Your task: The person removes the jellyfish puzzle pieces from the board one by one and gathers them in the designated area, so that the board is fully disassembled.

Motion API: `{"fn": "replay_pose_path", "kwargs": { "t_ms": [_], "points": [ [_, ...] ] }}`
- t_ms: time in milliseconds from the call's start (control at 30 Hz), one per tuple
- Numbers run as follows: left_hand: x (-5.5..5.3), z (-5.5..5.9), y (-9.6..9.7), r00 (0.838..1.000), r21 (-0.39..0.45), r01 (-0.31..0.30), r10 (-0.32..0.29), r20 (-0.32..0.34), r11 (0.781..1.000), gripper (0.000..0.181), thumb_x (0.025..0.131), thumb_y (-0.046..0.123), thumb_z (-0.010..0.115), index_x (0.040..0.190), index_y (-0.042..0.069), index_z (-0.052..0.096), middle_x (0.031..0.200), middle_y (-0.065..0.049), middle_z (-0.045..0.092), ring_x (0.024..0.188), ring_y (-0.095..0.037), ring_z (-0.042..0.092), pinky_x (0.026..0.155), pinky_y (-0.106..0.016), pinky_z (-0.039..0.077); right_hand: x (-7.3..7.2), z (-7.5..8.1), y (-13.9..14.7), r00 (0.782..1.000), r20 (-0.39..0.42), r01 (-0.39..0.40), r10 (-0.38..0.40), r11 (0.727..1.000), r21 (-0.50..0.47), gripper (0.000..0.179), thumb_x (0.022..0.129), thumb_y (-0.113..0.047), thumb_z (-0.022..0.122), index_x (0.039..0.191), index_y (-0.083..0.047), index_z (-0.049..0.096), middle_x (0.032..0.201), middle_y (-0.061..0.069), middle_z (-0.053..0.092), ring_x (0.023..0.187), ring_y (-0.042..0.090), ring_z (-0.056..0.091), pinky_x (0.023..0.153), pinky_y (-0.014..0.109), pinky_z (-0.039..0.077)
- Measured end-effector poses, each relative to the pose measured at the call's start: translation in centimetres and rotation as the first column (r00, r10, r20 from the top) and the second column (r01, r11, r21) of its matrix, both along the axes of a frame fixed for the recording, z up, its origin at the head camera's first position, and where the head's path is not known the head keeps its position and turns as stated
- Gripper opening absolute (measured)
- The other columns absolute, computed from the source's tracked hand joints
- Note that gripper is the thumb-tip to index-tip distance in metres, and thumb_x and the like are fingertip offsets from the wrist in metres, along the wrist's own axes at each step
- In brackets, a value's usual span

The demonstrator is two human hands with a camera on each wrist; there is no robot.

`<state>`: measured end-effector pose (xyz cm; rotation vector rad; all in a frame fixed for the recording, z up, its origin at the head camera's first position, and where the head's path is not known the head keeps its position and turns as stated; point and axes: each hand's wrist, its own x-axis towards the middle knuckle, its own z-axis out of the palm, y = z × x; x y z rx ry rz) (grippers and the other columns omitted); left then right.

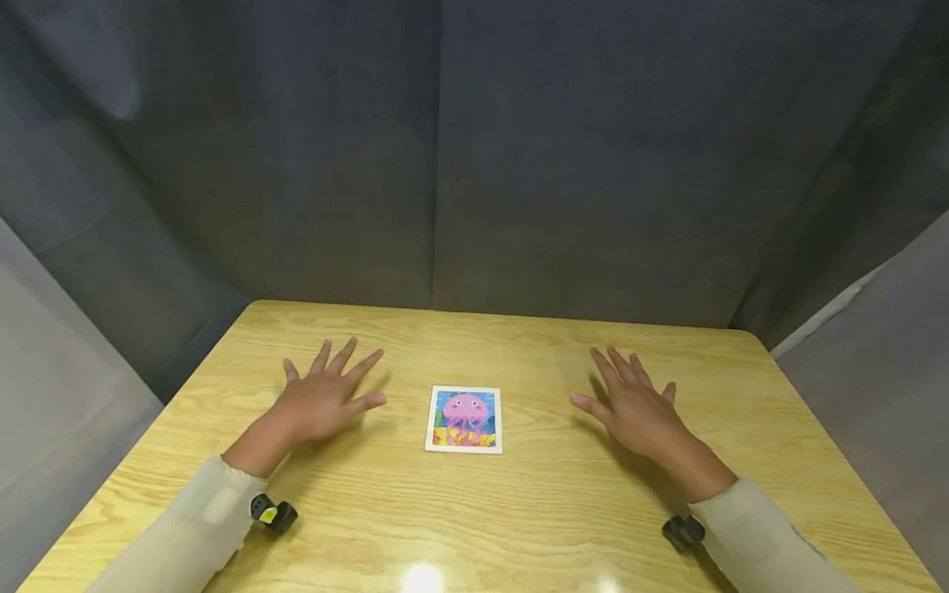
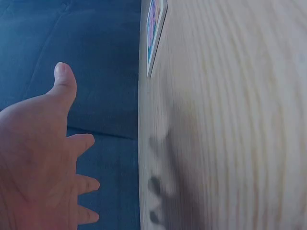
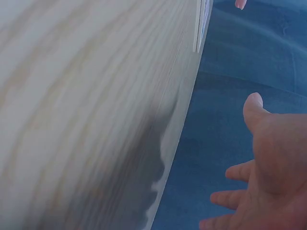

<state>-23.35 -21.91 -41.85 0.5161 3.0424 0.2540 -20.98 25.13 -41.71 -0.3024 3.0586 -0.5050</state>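
Observation:
A square picture puzzle with a white border (image 1: 464, 421) lies flat in the middle of the table, showing a pink jellyfish over a blue and yellow sea floor. To its left, my left hand (image 1: 320, 402) hovers palm down above the wood, fingers spread, holding nothing. My right hand (image 1: 639, 410) is held the same way on the other side, apart from the puzzle. Both wrist views show a gap between palm and tabletop, with shadows below. The puzzle's edge (image 2: 157, 33) appears at the top of the left wrist view, and its rim (image 3: 197, 28) in the right one.
The light wooden table (image 1: 519, 527) has rounded far corners. Dark grey curtains (image 1: 578, 165) hang behind it, and paler cloth panels (image 1: 59, 412) stand at both sides. Small black wrist cameras (image 1: 274, 514) are strapped over the beige sleeves.

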Motion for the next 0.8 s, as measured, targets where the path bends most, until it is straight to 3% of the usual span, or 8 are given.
{"fn": "replay_pose_path", "kwargs": {
  "t_ms": [400,600,800],
  "points": [
    [2.2,0.4,2.6,0.991,-0.001,0.133,-0.133,0.023,0.991,0.073,0.101,0.069,0.044,0.164,0.039,0.023,0.173,-0.006,0.016,0.155,-0.05,0.008,0.1,-0.091,0.001,-0.2,0.1,-1.4,1.0,-0.011,-0.027,0.027,1.0,-0.011,0.092,0.101,-0.067,0.05,0.167,-0.014,0.015,0.171,0.022,0.011,0.153,0.055,0.008,0.1,0.091,0.002],
    [3.2,0.1,4.0,0.976,0.006,0.208,-0.208,0.064,0.978,0.071,0.102,0.068,0.044,0.164,0.039,0.026,0.173,-0.003,0.018,0.156,-0.047,0.006,0.102,-0.09,0.002,-0.4,0.0,-2.4,0.999,-0.017,-0.029,0.028,0.999,-0.027,0.09,0.101,-0.066,0.051,0.167,-0.013,0.018,0.171,0.022,0.014,0.154,0.053,0.01,0.102,0.09,0.003],
    [4.0,-0.3,5.0,0.952,0.03,0.264,-0.266,0.151,0.964,0.071,0.1,0.071,0.042,0.163,0.042,0.027,0.173,0.0,0.016,0.157,-0.044,0.004,0.104,-0.088,0.0,-0.5,0.0,-3.7,0.998,-0.02,-0.052,0.051,0.998,-0.038,0.087,0.102,-0.06,0.053,0.166,-0.013,0.019,0.171,0.02,0.016,0.155,0.051,0.011,0.102,0.09,0.004]
  ]
}}
